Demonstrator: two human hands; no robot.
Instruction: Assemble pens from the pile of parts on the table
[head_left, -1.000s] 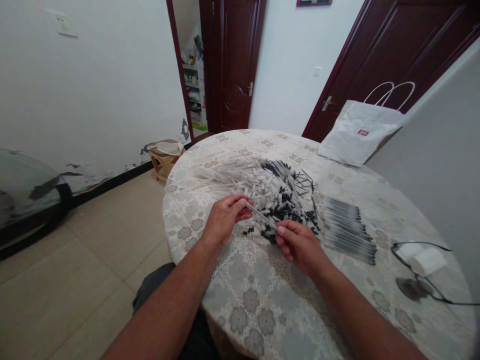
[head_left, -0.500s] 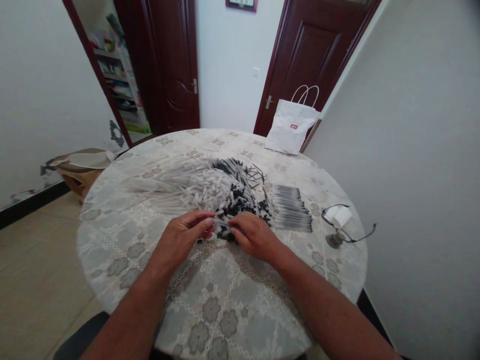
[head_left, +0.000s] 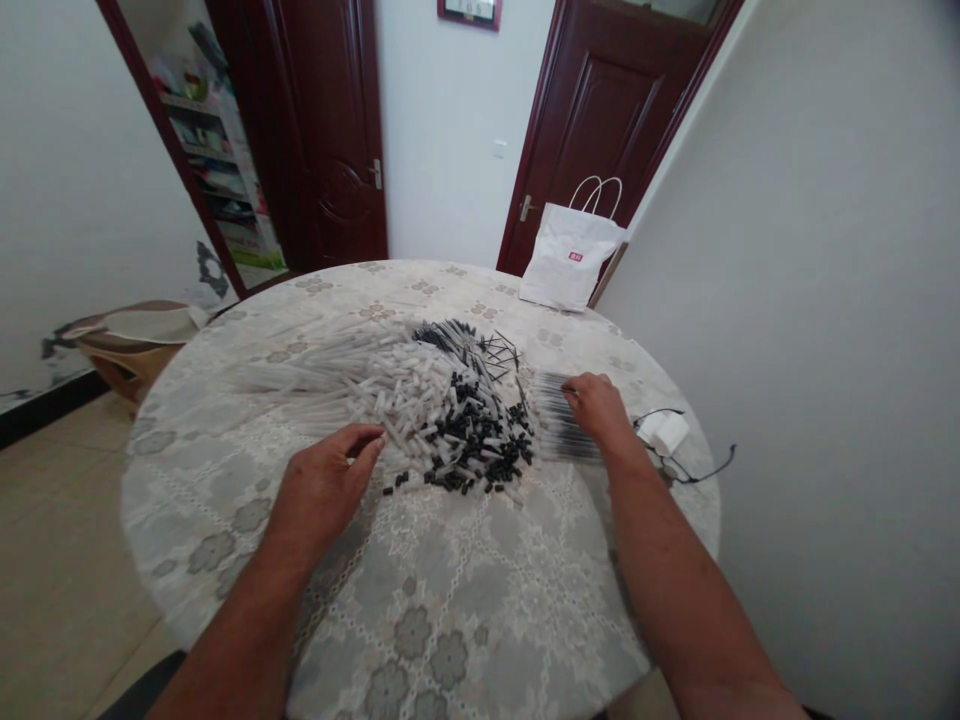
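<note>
My right hand (head_left: 598, 400) is over the far end of a neat row of slim grey-and-black pen-like sticks (head_left: 559, 430) laid side by side. Its thumb and fingers are pinched on one such stick, mostly hidden by the hand. On the left, my left hand (head_left: 334, 478) hovers at the near edge of a pile of small white tube pieces (head_left: 405, 385). Thumb and forefinger come together there; whether anything is between them cannot be made out. Small black caps (head_left: 480, 440) are heaped between the two hands, mixed with white pieces.
Long translucent tubes (head_left: 300, 375) lie left of the pile, and thin black rods (head_left: 501, 352) behind it. Glasses (head_left: 697, 480) and a white packet (head_left: 664, 432) rest at the right. A white paper bag (head_left: 566, 260) stands at the back of the round table (head_left: 442, 580).
My hands have parted from in front of the pile, where they held a thin tube together. The right has gone right to the row; the left has drawn slightly left. The view has shifted slightly.
</note>
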